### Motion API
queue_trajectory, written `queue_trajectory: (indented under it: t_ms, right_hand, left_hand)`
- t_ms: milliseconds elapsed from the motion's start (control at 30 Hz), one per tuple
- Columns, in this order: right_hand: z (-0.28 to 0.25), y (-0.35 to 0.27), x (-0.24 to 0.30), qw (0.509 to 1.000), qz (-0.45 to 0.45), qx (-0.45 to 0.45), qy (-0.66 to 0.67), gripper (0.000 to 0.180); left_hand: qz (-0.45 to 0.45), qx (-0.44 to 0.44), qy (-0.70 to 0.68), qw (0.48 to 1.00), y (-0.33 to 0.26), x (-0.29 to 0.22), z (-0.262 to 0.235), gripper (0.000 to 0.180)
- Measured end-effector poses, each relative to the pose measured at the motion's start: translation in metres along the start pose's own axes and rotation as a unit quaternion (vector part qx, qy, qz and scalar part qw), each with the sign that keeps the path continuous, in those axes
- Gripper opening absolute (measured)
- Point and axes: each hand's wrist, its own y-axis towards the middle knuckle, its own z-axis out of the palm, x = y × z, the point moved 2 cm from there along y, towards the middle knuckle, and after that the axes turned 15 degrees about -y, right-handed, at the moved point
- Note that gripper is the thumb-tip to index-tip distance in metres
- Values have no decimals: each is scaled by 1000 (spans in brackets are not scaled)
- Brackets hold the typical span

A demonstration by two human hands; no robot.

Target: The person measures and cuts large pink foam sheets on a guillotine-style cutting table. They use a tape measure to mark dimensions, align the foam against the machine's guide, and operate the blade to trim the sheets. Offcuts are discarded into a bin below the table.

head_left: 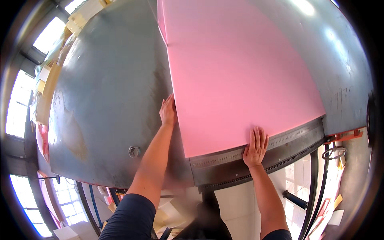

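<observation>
The left hand (168,111) is held flat and narrow, its fingers drawn together and laid along the left edge of the pink sheet (240,76), which lies at three o'clock from it. The right hand (256,147) is spread slightly, nothing gripped; its fingertips are rested on the sheet's near edge, with the sheet stretched out from ten to two o'clock beyond them. Under the right palm, a marked metal strip (216,158) is seen along the near side, and below it a toothed rail (236,182) is curved by the lens.

The sheet is borne by a grey metal table (108,72), stained in places. On it, at seven o'clock from the left hand, a small round object (134,151) is set. At three o'clock from the right hand, an orange bracket (352,135) is seen. Farther out, pale blocks (51,96) are piled at ten o'clock, with bright windows (20,104) behind.
</observation>
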Motion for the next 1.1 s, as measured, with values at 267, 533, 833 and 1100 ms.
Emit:
queue_trajectory:
  t_ms: [267,533,833,1100]
  right_hand:
    - [11,1,-5,1000,0,-4,-5,75]
    - [11,-8,-7,999,8,-25,-19,78]
    - [11,-13,2,999,3,-47,-15,77]
    - [13,-22,-1,998,16,-44,-35,75]
  left_hand:
    - [-3,0,-68,998,4,-9,3,38]
    - [16,-15,-93,995,-66,-39,-19,44]
    - [-7,-30,-161,987,-158,-63,-43,43]
    - [29,-16,-146,989,-162,-56,-33,41]
